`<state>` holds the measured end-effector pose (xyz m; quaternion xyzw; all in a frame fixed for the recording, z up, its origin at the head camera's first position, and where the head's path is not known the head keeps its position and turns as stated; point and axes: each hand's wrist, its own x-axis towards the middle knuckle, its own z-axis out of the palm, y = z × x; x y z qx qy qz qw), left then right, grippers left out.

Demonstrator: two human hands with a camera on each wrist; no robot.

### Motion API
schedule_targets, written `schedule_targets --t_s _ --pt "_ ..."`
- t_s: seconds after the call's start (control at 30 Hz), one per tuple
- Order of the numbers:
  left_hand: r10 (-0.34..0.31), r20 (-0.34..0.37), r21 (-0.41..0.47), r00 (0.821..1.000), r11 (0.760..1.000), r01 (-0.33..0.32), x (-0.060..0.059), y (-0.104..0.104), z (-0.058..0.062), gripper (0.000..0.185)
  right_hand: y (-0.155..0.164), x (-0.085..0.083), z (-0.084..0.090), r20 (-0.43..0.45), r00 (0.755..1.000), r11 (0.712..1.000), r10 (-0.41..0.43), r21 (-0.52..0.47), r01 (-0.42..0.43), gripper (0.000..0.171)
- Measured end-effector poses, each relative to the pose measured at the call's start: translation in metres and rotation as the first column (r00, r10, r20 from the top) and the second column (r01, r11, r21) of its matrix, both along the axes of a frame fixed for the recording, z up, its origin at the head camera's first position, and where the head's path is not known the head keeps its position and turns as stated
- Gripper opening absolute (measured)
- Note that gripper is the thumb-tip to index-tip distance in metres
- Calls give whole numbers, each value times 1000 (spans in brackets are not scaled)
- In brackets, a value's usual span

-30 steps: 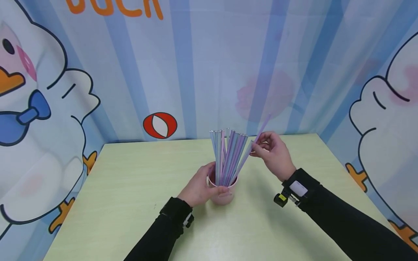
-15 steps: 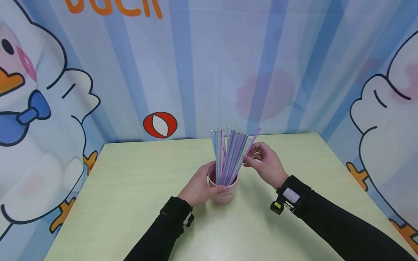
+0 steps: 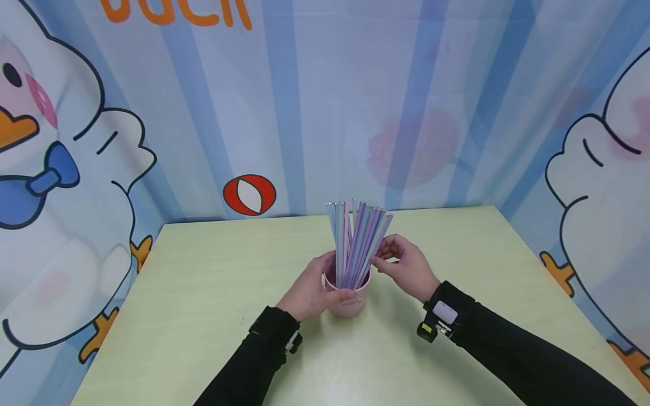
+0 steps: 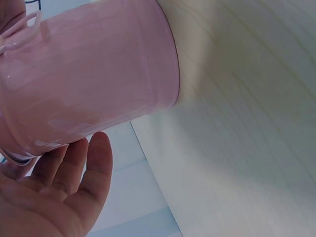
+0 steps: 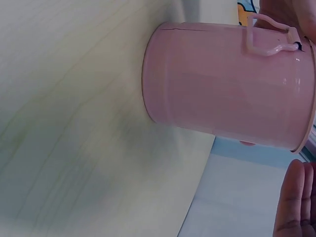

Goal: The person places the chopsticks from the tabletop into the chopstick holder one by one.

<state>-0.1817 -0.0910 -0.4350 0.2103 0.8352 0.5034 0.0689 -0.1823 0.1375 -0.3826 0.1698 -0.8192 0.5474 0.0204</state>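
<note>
A pink cup (image 3: 347,304) stands on the pale green table (image 3: 203,293), holding a bundle of several pastel straws (image 3: 355,242) in blue, pink and purple. My left hand (image 3: 317,287) grips the cup from the left, thumb across its front. In the left wrist view the cup (image 4: 89,74) fills the frame above my palm (image 4: 54,197). My right hand (image 3: 383,258) pinches the rightmost purple straw (image 3: 381,234) partway up; its top stands level with the others. In the right wrist view the cup (image 5: 227,84) with its small handle (image 5: 269,34) lies ahead of my fingers (image 5: 296,202).
A cartoon duck backdrop (image 3: 76,141) walls in the table on the left, back and right. The table's back edge (image 3: 330,217) lies just behind the cup. Bare table surface extends left, right and in front of the cup.
My right hand has moved down and left, lowering the purple straw into the cup until it matches the bundle. The left hand and cup have stayed still.
</note>
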Motion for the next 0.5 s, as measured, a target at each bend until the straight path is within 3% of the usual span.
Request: schedule_targets --t_s 0.5 --pt "-29 -23 -4 999 1000 29 -1 -1 -2 84 -3 1 -10 65 998 999 24 22 -25 24"
